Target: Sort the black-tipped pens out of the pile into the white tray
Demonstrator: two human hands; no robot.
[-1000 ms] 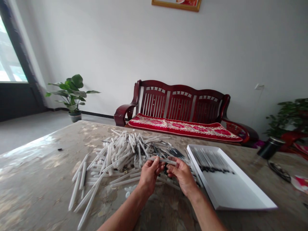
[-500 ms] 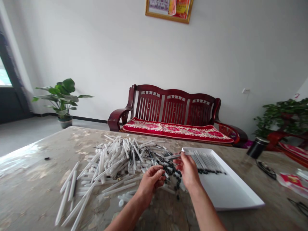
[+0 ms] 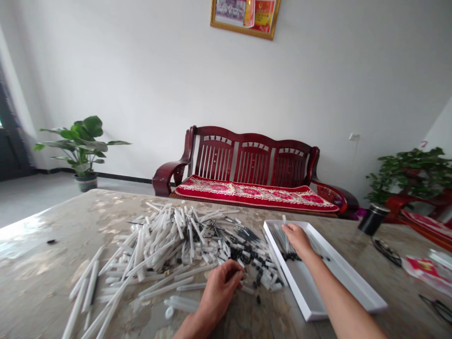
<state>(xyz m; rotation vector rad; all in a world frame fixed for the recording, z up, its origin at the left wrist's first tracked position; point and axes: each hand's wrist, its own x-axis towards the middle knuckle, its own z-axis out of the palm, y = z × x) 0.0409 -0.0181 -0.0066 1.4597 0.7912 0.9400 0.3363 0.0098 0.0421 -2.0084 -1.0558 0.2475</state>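
Well, white tube [image 3: 284, 234] at grip of R hand [image 3: 298, 239], over tray [image 3: 348, 269].

Mottled stone-look table [image 3: 45, 278], glossy top. Big loose heap of white plastic tubes [image 3: 165, 240] center-left, black small parts [image 3: 250, 256] scattered at right edge of heap. Shallow white tray [image 3: 348, 270] right of heap, just beside it. Black canister [image 3: 373, 220] far right, dark looped item [image 3: 387, 253], red-white packet [image 3: 425, 271] near table edge.
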